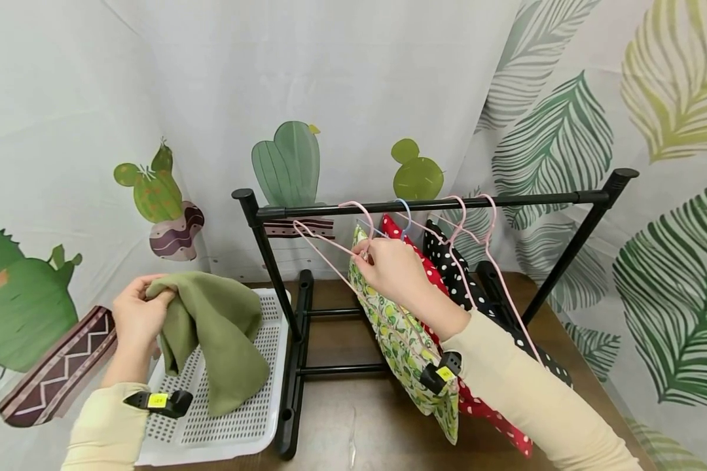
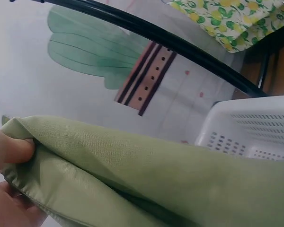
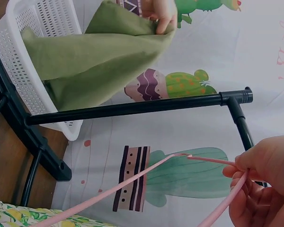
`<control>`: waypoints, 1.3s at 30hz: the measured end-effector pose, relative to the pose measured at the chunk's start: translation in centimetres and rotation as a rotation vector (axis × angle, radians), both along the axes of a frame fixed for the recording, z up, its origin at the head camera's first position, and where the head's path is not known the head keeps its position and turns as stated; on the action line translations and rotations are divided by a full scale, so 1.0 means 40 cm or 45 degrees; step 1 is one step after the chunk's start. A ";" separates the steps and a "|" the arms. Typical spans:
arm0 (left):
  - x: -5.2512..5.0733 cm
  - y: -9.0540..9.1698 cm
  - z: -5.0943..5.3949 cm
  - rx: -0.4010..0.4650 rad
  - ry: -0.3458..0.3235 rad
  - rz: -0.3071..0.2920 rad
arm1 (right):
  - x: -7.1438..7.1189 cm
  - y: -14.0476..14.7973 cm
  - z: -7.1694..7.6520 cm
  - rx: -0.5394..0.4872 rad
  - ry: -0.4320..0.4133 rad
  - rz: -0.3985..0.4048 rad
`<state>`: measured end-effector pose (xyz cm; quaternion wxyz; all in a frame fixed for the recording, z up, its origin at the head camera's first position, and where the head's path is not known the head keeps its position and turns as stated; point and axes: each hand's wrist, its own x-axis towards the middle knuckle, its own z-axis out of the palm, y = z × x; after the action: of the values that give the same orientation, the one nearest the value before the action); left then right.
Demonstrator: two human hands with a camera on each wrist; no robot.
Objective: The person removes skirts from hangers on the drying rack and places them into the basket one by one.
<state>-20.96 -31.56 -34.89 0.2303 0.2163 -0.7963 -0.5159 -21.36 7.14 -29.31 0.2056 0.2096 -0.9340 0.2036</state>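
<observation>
head view: left hand (image 1: pixel 134 315) pinches the green cloth (image 1: pixel 226 347), right hand (image 1: pixel 391 269) grips a pink hanger (image 3: pixel 109 191); best steady the hanger and spread the cloth's edge.

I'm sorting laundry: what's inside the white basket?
The green cloth, held by the left hand, hangs in or over the white basket; I cannot tell which. The perforated bottom shows around it. Anything beneath the cloth is covered and cannot be seen.

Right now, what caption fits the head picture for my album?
Left fingers pinch green cloth over a white basket; right fingers hold a pink hanger at a black rack.
</observation>
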 end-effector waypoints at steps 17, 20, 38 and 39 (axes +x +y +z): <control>0.003 0.017 -0.169 -0.403 -0.176 -0.167 | 0.016 0.006 0.031 0.007 -0.040 0.054; 0.008 0.013 -0.196 -0.444 -0.222 -0.237 | 0.019 0.008 0.034 0.009 -0.035 0.054; 0.045 -0.011 -0.248 -0.678 -0.389 -0.651 | 0.033 0.034 0.064 0.068 -0.085 0.106; 0.046 -0.010 -0.251 -0.682 -0.383 -0.670 | 0.033 0.036 0.066 0.071 -0.089 0.106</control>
<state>-19.14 -31.98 -44.91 0.0193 0.0106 -0.9555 -0.2940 -20.03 8.59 -26.66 0.1582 0.2465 -0.9365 0.1929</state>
